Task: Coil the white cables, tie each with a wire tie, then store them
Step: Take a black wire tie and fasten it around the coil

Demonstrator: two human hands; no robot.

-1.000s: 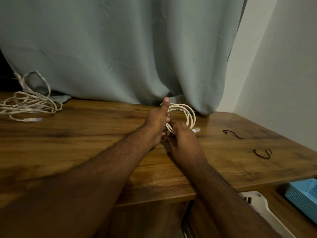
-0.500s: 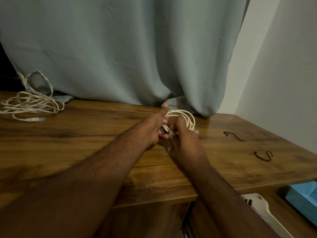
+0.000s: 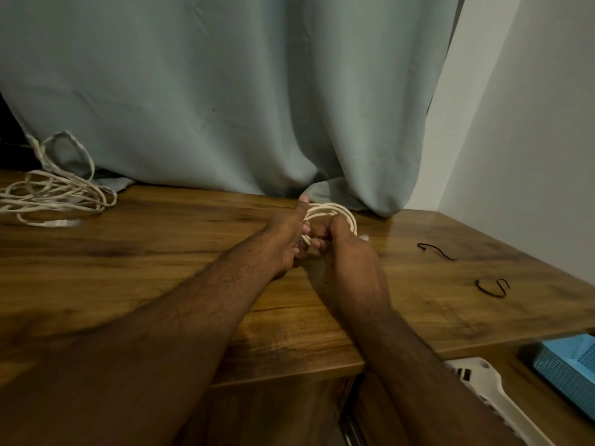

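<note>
A small coil of white cable [image 3: 335, 211] stands at the back of the wooden table [image 3: 161, 252], near the curtain. My left hand [image 3: 286, 239] grips the coil's near side with its thumb raised along the loop. My right hand [image 3: 347, 252] holds the same bundle from the right, fingers curled round it; what the fingertips pinch is hidden. Two black wire ties lie to the right, one [image 3: 436, 251] farther back and one [image 3: 492, 287] nearer. A loose tangle of white cable [image 3: 54, 194] lies at the far left.
A grey-green curtain [image 3: 225, 91] hangs behind the table and touches its back edge. A white wall [image 3: 531, 140] closes the right side. Below the table's front right edge stand a blue perforated basket [image 3: 573, 365] and a white plastic container [image 3: 483, 381].
Both hands have stayed on the coil, with small shifts of the fingers. The coil has tipped slightly lower between them. The view has shifted a little.
</note>
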